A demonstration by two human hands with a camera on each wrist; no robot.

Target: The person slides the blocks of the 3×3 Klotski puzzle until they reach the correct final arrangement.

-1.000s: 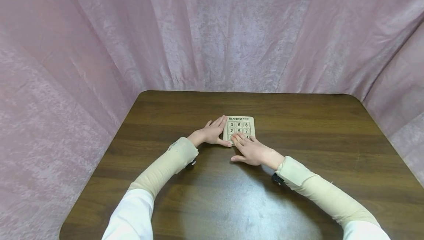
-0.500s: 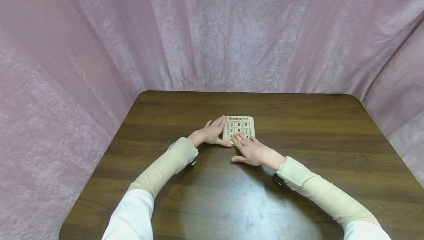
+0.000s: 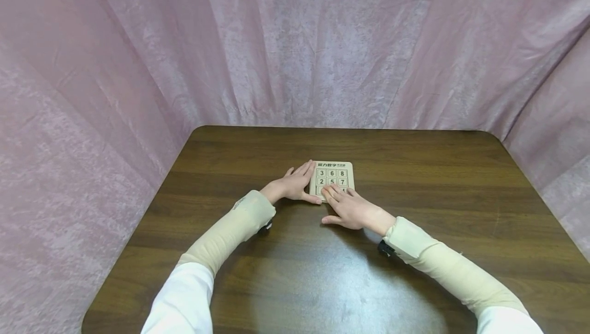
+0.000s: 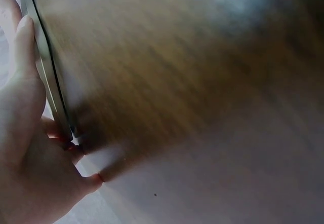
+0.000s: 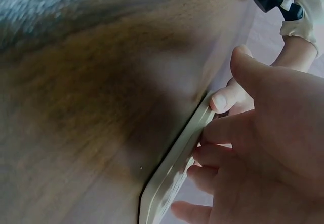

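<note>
A pale sliding number puzzle [image 3: 351, 171] lies flat on the table, with 3, 6, 8 in its far row and 2, 5, 7 in its middle row. My left hand [image 3: 295, 185] braces it, straight fingers along the left edge and thumb at the near left corner. Several outstretched fingers of my right hand [image 3: 351, 212] press on the nearest row, covering most of it; a 4 peeks out at the right. The left wrist view catches the puzzle's thin side [image 4: 46, 62] beside the thumb. In the right wrist view, fingertips [image 5: 205, 176] touch the board's face.
The dark wooden table [image 3: 415, 180] extends around the puzzle, and pink velvet curtains [image 3: 322, 47] hang behind it and at the sides. Both forearms reach in from the front in pale sleeves [image 3: 244, 221]. A black wrist camera [image 3: 386, 248] sits under the right wrist.
The 1 at the near left of the puzzle, visible half a second ago, is out of sight now. The right fingertips have shifted very slightly left; the left hand stays put.
</note>
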